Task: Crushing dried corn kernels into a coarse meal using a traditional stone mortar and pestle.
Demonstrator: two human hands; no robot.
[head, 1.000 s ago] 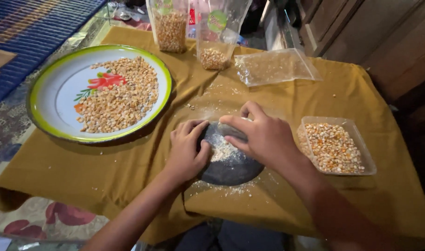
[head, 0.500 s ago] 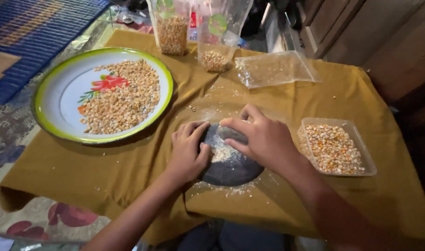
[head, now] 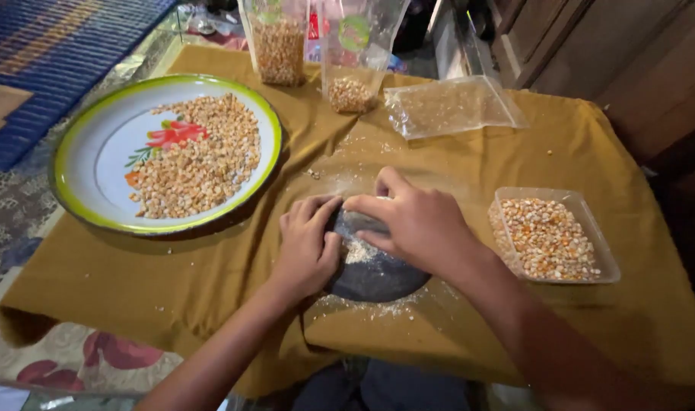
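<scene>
Both hands have barely shifted on the dark stone bowl (head: 374, 270).
Left hand (head: 308, 245) and right hand (head: 419, 226) curl fingers over its crushed grain, mid-worktop; round plate (head: 89, 194) and clear tray (head: 591, 228) hold kernels.

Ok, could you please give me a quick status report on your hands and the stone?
Left hand and right hand both on dark round grinding stone. Crushed pale grain between them. Nothing in the way.
</scene>
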